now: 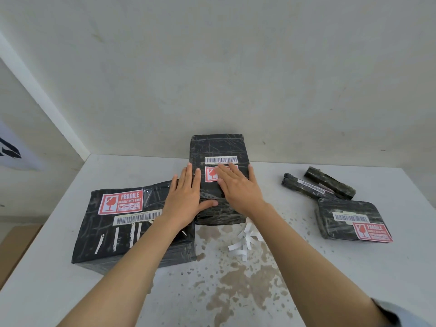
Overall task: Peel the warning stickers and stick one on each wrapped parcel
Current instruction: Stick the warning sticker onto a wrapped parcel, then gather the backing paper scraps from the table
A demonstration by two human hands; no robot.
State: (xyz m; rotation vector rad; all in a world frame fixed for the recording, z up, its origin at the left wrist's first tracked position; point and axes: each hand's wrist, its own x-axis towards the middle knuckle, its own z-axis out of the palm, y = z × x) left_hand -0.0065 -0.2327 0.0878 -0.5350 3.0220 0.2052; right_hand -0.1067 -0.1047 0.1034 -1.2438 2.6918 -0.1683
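The middle parcel point(217, 147) stands at the back of the bench point(354, 279), near the wall point(236, 67); its warning sticker point(210, 174) sits just below a barcode label point(221, 160), half hidden under the right hand point(238, 190); that hand lies flat with straight fingers, pressing the sticker down; the left hand point(186, 197) rests flat on the parcel's left side, thumb spread across the front; neither grip closes on anything, both being spread palms.

The left parcel point(106, 223) and the right parcel point(342, 208) are done; the left parcel's sticker point(120, 203) and the right parcel's sticker point(372, 232) are on; two slim parcels point(304, 186) behind the right parcel show no red sticker that I can see, so probably they are left to do; curled backing strips point(245, 241) lie just in front of the middle parcel.

The wrap looks glossy, taped and slippery, with soft creases; the sticker is thin and light, likely to wrinkle; best smoothed from its centre outward with flat fingers while the other palm braces the parcel's side; the slim parcels look light enough to slide, so hold them by their long edges.
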